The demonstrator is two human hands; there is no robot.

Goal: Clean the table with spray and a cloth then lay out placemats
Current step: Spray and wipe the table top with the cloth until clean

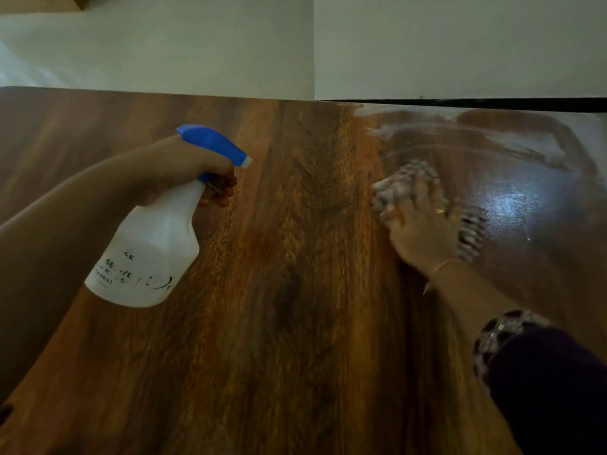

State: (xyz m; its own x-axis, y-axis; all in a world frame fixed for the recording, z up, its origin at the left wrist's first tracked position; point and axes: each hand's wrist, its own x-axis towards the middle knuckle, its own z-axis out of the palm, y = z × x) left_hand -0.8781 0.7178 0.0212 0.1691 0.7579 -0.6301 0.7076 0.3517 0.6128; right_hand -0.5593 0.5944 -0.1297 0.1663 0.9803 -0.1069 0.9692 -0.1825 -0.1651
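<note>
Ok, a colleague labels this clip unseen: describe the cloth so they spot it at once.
Start at the wooden table and go to its shiny wet right part. There the right hand holds a bunched cloth. It is striped and soft, unlike the smooth white spray bottle the left hand holds.

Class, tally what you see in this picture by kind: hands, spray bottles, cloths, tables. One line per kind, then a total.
Hands: 2, left hand and right hand
spray bottle: 1
cloth: 1
table: 1
Total: 5
</note>
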